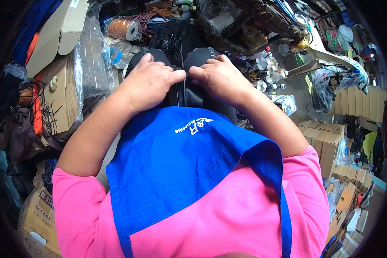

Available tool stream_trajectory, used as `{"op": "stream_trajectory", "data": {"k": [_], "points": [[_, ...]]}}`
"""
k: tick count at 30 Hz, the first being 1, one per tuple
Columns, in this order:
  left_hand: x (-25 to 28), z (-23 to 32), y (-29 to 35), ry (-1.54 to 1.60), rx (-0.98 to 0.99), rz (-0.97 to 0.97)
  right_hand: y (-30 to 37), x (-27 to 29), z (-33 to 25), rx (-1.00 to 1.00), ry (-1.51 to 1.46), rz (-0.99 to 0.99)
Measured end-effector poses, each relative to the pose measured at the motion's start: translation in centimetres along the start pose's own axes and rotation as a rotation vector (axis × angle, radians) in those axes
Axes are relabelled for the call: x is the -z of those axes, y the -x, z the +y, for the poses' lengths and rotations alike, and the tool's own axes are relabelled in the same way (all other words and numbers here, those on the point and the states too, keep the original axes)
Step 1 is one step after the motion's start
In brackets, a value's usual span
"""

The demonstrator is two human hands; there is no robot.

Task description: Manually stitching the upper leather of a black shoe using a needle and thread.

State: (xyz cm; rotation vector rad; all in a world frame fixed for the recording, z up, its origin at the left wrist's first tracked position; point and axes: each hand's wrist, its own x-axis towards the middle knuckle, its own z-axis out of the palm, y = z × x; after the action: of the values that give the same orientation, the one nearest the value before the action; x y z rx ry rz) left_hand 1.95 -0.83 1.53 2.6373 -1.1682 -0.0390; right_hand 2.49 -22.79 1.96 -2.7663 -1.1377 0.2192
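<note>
My left hand (152, 81) is closed over my left knee, its fingers curled and its thumb pointing inward. Opposite it, a short gap away, my right hand (221, 79) is closed in the same way over the right knee. Whatever the fingers pinch is dark and too small to make out. Between and just below the hands lies a shiny black leather-like piece (189, 95) in my lap. A row of pale stitches or marks (212, 53) shows on the black surface beyond my right hand. A blue apron (172, 159) covers my lap below the hands.
An orange spool (124, 29) and a clear plastic sheet (92, 56) are at the far left, beside cardboard (58, 92). Several small white-capped bottles (268, 71) stand to the right. Stacked cardboard boxes (322, 144) and a dark plastic bag (322, 90) lie farther right.
</note>
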Motion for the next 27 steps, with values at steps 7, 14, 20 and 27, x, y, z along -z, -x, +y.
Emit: {"op": "stream_trajectory", "data": {"k": [7, 14, 20, 27], "points": [[0.7, -5.6, 8.3, 0.081, 0.272, 0.053, 5.1, -0.7, 5.4, -0.133, 0.003, -0.019], [8.4, -9.6, 13.0, 1.049, 0.482, 0.514, 5.8, 2.8, 7.5, -0.604, -1.229, 0.530], [11.4, -0.4, 4.6, 1.603, -0.051, 0.327, -0.5, 4.7, 0.9, 0.115, -1.950, 0.397], [10.1, -5.7, 12.0, 0.078, 0.084, -0.019, 8.6, 3.8, 4.1, -0.122, -0.551, 0.012]]}}
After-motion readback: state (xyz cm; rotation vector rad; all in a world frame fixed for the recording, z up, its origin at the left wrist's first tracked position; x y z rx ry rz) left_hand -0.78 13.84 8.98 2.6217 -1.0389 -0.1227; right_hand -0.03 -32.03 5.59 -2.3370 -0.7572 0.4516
